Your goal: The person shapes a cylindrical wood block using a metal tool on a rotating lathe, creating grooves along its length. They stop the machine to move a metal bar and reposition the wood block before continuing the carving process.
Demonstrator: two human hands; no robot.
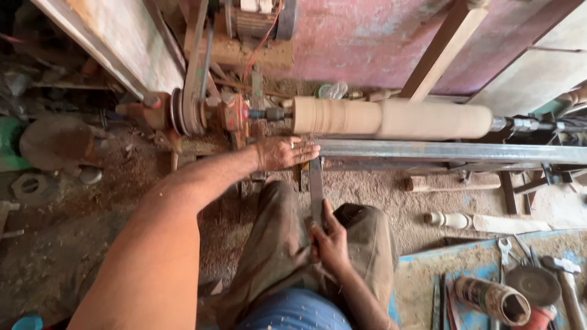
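A long pale wooden cylinder [391, 118] is mounted sideways on a lathe, between a reddish headstock with a pulley [189, 113] on the left and a metal centre at the right. My left hand [284, 151] lies flat on the steel tool rest [446, 150], pressing on the tip of a long flat chisel [316, 189]. My right hand [330, 241] grips the chisel's lower end above my knee. The blade points up toward the left end of the cylinder.
Sawdust covers the floor. A turned wooden spindle [449, 219] lies on the ground at right. A blue board [428, 275] at lower right carries a wrench [504, 247], a hammer [565, 275], a round disc and a rolled sheet. A motor [257, 18] sits above the headstock.
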